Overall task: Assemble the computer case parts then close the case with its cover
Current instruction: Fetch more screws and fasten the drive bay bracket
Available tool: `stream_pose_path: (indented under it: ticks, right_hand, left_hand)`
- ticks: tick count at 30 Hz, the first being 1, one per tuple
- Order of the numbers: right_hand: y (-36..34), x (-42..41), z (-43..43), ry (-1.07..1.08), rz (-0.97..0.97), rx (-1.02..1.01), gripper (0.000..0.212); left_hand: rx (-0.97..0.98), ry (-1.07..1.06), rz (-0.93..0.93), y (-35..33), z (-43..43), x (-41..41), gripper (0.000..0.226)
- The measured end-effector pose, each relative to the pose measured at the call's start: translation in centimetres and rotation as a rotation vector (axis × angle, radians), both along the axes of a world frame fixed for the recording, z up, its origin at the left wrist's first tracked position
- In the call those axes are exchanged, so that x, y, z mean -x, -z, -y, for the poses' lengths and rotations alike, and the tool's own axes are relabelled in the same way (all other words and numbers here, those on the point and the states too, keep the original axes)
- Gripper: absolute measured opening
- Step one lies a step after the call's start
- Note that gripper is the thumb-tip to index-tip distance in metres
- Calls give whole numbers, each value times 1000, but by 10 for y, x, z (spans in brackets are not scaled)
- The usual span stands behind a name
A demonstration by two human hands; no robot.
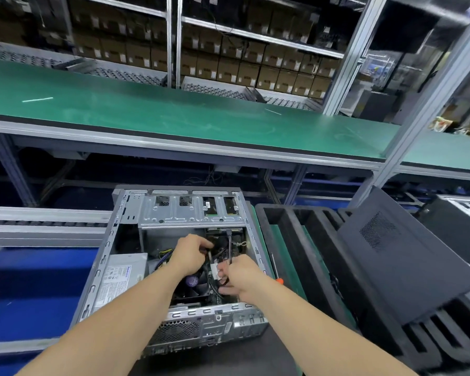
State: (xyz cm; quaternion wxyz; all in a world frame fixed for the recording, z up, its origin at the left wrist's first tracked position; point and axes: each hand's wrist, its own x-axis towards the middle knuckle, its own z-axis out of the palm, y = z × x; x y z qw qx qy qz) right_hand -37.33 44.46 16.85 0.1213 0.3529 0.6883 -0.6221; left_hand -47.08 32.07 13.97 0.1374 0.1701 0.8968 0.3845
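Squarely at the near edge of the surface (pixel 223 359) lies the open case (pixel 190 213), rear panel toward the person. Both hands are inside it. The left hand (pixel 192 255) pinches a small grey part too blurred to name, and the right hand (pixel 240 274) curls round a black cable (pixel 229 245). The cover (pixel 399 253) leans on a foam rack (pixel 291 234) right of the case.

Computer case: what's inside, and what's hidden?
Drive cage at the far end, power supply at left, black fan in the middle. The right hand grips a black cable. It and the left hand cover the board beneath; what the left hand's fingers hold is unclear.
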Motion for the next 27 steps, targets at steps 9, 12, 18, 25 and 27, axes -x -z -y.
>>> stream_pose_path:
  ticks: [9, 12, 18, 25, 27]
  right_hand:
    - [-24, -14, 4, 231, -327, 298, 15]
    - [-29, -15, -2, 348, -417, 508, 16]
    - [-24, -22, 2, 42, -237, 38, 42]
    - [-24, -24, -2, -161, -203, 79, 41]
    - [-27, -24, -5, -274, -139, 182, 41]
  left_hand:
    - [23, 145, -177, -3, 14, -5, 14]
    - [-81, 176, -183, -10, 14, -9, 13]
    - [-113, 337, 52, -15, 18, -12, 20]
    - [241, 468, 59, -30, 23, -16, 10]
    - [376, 492, 100, -36, 30, -13, 12]
